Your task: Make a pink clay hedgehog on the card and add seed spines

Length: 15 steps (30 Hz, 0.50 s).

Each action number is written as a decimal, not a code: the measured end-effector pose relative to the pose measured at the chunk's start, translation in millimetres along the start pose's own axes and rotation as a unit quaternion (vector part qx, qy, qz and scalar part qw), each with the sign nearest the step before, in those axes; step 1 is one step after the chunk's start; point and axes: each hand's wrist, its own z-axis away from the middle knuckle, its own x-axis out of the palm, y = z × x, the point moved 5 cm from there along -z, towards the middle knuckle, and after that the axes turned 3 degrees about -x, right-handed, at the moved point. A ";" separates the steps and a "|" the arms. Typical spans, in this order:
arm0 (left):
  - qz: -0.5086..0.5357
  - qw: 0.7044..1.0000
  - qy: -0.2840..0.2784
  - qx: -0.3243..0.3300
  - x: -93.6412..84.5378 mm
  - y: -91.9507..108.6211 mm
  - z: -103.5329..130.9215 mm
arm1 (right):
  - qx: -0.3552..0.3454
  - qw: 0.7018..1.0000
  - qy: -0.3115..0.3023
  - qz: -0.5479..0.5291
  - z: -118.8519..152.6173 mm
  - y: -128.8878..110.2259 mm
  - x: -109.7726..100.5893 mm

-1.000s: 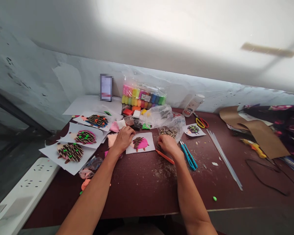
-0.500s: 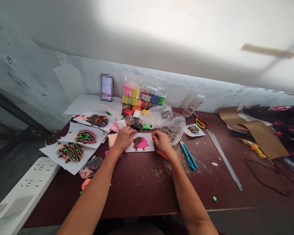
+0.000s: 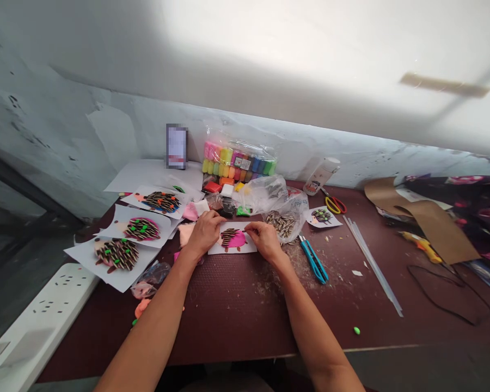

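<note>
A small white card (image 3: 251, 248) lies before me with a pink clay hedgehog (image 3: 239, 238) on it. Rows of striped sunflower seeds (image 3: 228, 237) cover the hedgehog's left and upper back; its right part is bare pink. My left hand (image 3: 203, 234) is closed at the card's upper left edge, holding it by the fingertips. Over the hedgehog's right side, my right hand (image 3: 265, 238) pinches what looks like a sunflower seed, a tiny dark sliver at the fingertips. Just right of that hand, loose seeds (image 3: 283, 224) fill a clear plastic bag (image 3: 299, 209).
Finished seed hedgehogs on paper (image 3: 118, 255) are stacked at left, above a white power strip (image 3: 44, 313). Clay packs (image 3: 239, 163) stand at the back. A blue utility knife (image 3: 315, 262), scissors (image 3: 335, 204), glue sticks (image 3: 373, 267) and a yellow glue gun (image 3: 422, 246) lie to the right.
My right hand has moved left from beside the card to over the hedgehog's right side, its fingertips now close to the pink clay. My left hand stays at the card's edge.
</note>
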 end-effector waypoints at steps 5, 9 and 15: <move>-0.002 1.000 0.000 -0.004 -0.7 1.0 0.3 | -0.038 0.999 0.013 0.029 0.3 -4.7 5.6; -0.004 1.000 -0.006 -0.007 -1.1 1.6 0.2 | -0.065 0.997 0.025 0.045 -0.3 -7.2 9.4; -0.012 1.000 -0.003 -0.002 -0.9 2.6 0.3 | -0.066 0.997 0.018 0.041 -2.3 -6.0 15.1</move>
